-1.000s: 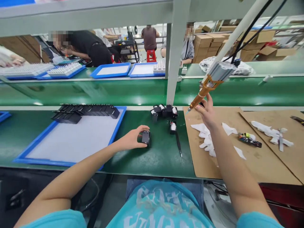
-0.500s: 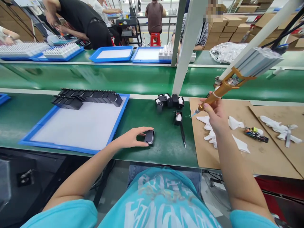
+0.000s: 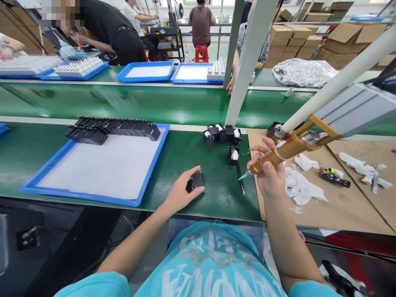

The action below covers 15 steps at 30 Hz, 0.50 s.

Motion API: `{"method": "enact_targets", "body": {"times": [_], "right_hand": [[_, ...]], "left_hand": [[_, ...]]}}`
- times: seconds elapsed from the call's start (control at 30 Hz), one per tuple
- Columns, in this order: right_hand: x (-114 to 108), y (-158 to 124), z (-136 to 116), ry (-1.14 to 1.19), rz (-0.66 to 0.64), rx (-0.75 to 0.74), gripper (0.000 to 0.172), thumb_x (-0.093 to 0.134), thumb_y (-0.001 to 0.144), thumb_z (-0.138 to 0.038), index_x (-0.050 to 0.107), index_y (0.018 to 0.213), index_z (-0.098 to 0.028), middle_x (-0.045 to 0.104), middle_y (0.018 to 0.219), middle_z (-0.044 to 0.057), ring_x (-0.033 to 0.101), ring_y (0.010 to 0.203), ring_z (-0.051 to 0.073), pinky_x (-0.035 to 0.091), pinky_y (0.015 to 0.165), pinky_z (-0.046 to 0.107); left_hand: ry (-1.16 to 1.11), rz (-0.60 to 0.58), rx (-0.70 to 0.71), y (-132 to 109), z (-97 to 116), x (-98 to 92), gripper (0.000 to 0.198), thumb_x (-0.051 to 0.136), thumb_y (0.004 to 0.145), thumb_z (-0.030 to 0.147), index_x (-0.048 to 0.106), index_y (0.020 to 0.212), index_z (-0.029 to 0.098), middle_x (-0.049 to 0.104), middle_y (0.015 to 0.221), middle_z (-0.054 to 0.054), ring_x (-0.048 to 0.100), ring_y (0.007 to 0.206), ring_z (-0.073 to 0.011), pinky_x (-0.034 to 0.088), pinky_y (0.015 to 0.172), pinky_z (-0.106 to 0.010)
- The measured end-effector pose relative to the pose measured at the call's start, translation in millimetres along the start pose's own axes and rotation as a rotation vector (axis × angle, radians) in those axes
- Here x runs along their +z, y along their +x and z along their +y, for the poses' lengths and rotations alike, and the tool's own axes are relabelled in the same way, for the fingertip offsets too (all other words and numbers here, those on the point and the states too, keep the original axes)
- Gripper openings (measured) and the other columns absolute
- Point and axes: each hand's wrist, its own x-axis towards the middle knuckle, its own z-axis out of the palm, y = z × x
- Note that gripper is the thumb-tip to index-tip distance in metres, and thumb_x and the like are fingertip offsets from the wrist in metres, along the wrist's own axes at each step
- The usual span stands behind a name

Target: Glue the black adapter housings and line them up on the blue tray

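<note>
My left hand point(image 3: 182, 190) has thumb and fingers about the ends of a small black casing point(image 3: 198, 180) on the green bench. A golden-brown glue dispenser point(image 3: 280, 153) with a fine light-blue needle is gripped in my right hand point(image 3: 269, 175). Its tip points down and left, above a slim black tool point(image 3: 240, 181) and apart from the casing. Just behind that tool lies an open black casing point(image 3: 234, 155) with white material inside. Several similar casings point(image 3: 221, 134) are clustered farther back.
A blue-rimmed tray point(image 3: 154, 165) at left carries a row of black casings point(image 3: 114, 127) along its back. Brown cardboard point(image 3: 343, 206) at right bears crumpled white cloths point(image 3: 305, 185) and a lighter-like item point(image 3: 334, 176). A pale post point(image 3: 239, 82) stands behind. Co-workers sit or stand across the bench.
My right hand has brought the dispenser down, left and nearer to me. My left hand has shifted slightly right, and the casing in it has turned, now showing a different side.
</note>
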Motion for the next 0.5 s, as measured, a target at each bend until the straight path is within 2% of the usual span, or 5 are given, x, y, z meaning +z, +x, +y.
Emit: {"method": "enact_targets", "body": {"times": [0.1, 0.23, 0.3, 0.4, 0.5], "right_hand": [[18, -14, -5, 0.053, -0.012, -0.039, 0.055, 0.065, 0.078, -0.056, 0.054, 0.124, -0.029, 0.060, 0.100, 0.006, 0.050, 0.057, 0.011, 0.048, 0.048, 0.027], [33, -26, -9, 0.143, 0.038, -0.018, 0.051, 0.060, 0.081, -0.056, 0.055, 0.124, -0.029, 0.058, 0.101, 0.005, 0.043, 0.049, 0.007, 0.039, 0.038, 0.023], [39, -28, -11, 0.202, 0.052, 0.006, 0.050, 0.060, 0.082, -0.057, 0.055, 0.123, -0.030, 0.057, 0.101, 0.003, 0.042, 0.047, 0.006, 0.036, 0.035, 0.022], [47, -28, -11, 0.275, 0.031, 0.018, 0.048, 0.063, 0.080, -0.056, 0.055, 0.121, -0.031, 0.057, 0.098, 0.001, 0.043, 0.047, 0.006, 0.038, 0.035, 0.022], [56, -27, -11, 0.280, 0.007, 0.016, 0.045, 0.063, 0.081, -0.054, 0.055, 0.119, -0.031, 0.058, 0.098, 0.001, 0.042, 0.046, 0.006, 0.040, 0.035, 0.022]], "left_hand": [[0.026, 0.083, -0.007, -1, -1, 11.3, 0.064, 0.068, 0.083, 0.042, 0.043, 0.141, 0.036, 0.056, 0.140, -0.006, 0.053, 0.128, -0.0276, 0.047, 0.103, -0.046], [-0.211, 0.079, -0.055, 2, -10, 11.4, 0.060, 0.058, 0.089, 0.046, 0.039, 0.143, 0.030, 0.056, 0.141, -0.010, 0.055, 0.127, -0.0259, 0.050, 0.100, -0.042], [-0.321, 0.115, -0.091, 3, -15, 11.7, 0.057, 0.056, 0.090, 0.048, 0.042, 0.140, 0.026, 0.057, 0.139, -0.013, 0.061, 0.120, -0.0259, 0.053, 0.095, -0.041], [-0.306, 0.216, -0.134, -1, -19, 15.4, 0.040, 0.059, 0.087, 0.050, 0.061, 0.119, 0.026, 0.064, 0.131, -0.009, 0.066, 0.112, -0.0260, 0.057, 0.087, -0.039], [-0.146, 0.309, -0.126, -10, -17, 18.3, 0.027, 0.056, 0.090, 0.049, 0.070, 0.101, 0.029, 0.072, 0.115, -0.003, 0.067, 0.108, -0.0254, 0.057, 0.087, -0.041]]}}
